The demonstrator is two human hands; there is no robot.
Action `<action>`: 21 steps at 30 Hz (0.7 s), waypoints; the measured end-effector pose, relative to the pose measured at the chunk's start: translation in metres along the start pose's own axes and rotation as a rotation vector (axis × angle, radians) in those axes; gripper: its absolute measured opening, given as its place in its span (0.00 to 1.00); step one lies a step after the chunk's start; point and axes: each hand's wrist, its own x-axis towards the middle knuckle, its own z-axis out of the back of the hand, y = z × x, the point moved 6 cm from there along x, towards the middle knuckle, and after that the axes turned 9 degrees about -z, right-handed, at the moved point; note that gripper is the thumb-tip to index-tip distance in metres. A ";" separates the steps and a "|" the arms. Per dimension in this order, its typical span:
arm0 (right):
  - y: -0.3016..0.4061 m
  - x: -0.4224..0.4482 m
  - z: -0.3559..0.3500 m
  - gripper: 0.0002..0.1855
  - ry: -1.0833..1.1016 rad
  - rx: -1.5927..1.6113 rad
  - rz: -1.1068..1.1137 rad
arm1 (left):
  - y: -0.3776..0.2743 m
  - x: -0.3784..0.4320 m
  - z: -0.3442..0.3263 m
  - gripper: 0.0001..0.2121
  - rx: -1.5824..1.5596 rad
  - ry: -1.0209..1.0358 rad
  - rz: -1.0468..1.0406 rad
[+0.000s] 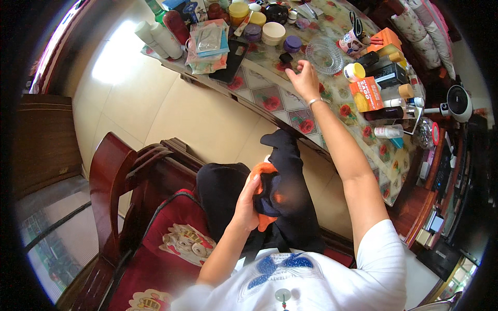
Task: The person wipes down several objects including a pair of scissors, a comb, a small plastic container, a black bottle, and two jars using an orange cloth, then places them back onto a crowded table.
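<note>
My left hand (247, 204) holds an orange and dark blue cloth (266, 219) above my lap. Part of the cloth is hard to tell from my dark trousers (303, 202). Out over the table, my right hand (304, 77) has its fingers apart and nothing visible in them. Just beyond its fingertips lies a small black object (286, 58). A clear ribbed glass dish (324, 55) sits to the right of that object, and a purple-lidded jar (292, 44) stands behind it.
Cream jars (273, 33), a black phone (233, 64) and face masks (210, 39) lie on the flowered tablecloth (290, 99). An orange box (365, 94) and bottles crowd the right side. A wooden chair (111, 175) with a red cushion (155, 248) is at left.
</note>
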 end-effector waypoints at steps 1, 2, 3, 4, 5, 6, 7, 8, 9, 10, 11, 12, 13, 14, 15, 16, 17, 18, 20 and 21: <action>0.011 0.005 -0.007 0.30 -0.031 -0.091 -0.008 | -0.004 0.002 0.003 0.20 -0.013 -0.011 -0.004; 0.014 0.009 -0.016 0.34 0.026 -0.091 -0.138 | -0.005 0.003 0.008 0.19 -0.029 -0.060 0.009; 0.018 0.013 -0.021 0.34 0.011 -0.131 -0.153 | -0.006 0.004 0.010 0.19 -0.023 -0.082 0.020; 0.021 0.016 -0.024 0.35 -0.004 -0.171 -0.169 | -0.007 0.005 0.013 0.19 -0.015 -0.103 0.031; 0.023 0.017 -0.026 0.35 -0.019 -0.211 -0.187 | -0.007 0.006 0.014 0.18 -0.007 -0.124 0.044; 0.020 0.019 -0.026 0.32 -0.029 -0.227 -0.192 | -0.009 0.007 0.014 0.18 0.016 -0.130 0.028; 0.018 0.019 -0.027 0.31 -0.025 -0.196 -0.177 | -0.010 0.009 0.015 0.18 0.017 -0.125 0.029; 0.016 0.019 -0.026 0.29 -0.022 -0.165 -0.164 | -0.010 0.011 0.016 0.18 0.019 -0.119 0.031; 0.012 0.019 -0.024 0.28 -0.021 -0.142 -0.146 | -0.009 0.011 0.013 0.18 0.014 -0.109 0.036; 0.010 0.013 -0.018 0.22 -0.112 -0.144 -0.107 | -0.011 0.013 0.008 0.18 -0.001 -0.116 -0.001; -0.001 0.007 -0.017 0.21 0.002 0.081 -0.147 | -0.011 0.013 0.005 0.18 0.019 -0.057 0.008; -0.012 -0.001 -0.015 0.20 0.113 0.304 -0.182 | -0.012 0.015 0.000 0.19 0.018 -0.036 -0.015; -0.003 -0.014 -0.014 0.20 0.241 0.534 -0.207 | -0.015 0.017 -0.002 0.19 0.011 -0.030 -0.055; -0.001 -0.036 -0.009 0.19 0.382 0.786 -0.324 | -0.015 0.019 -0.002 0.20 0.000 -0.034 -0.050; 0.024 -0.071 0.000 0.18 0.541 1.038 -0.444 | -0.024 0.015 -0.003 0.20 -0.002 0.014 -0.066; 0.034 -0.097 0.014 0.18 0.646 1.140 -0.452 | -0.025 0.013 -0.005 0.21 -0.036 0.009 -0.064; 0.040 -0.123 0.029 0.18 0.751 1.244 -0.463 | -0.025 0.011 -0.006 0.22 -0.067 0.002 -0.059; 0.050 -0.148 0.045 0.19 0.784 1.299 -0.498 | -0.027 0.009 -0.008 0.23 -0.037 -0.002 -0.118; 0.062 -0.192 0.071 0.20 0.853 1.389 -0.505 | -0.027 0.002 -0.010 0.23 -0.039 0.029 -0.154; 0.070 -0.211 0.084 0.22 0.880 1.400 -0.515 | -0.032 -0.005 -0.017 0.23 -0.008 0.030 -0.193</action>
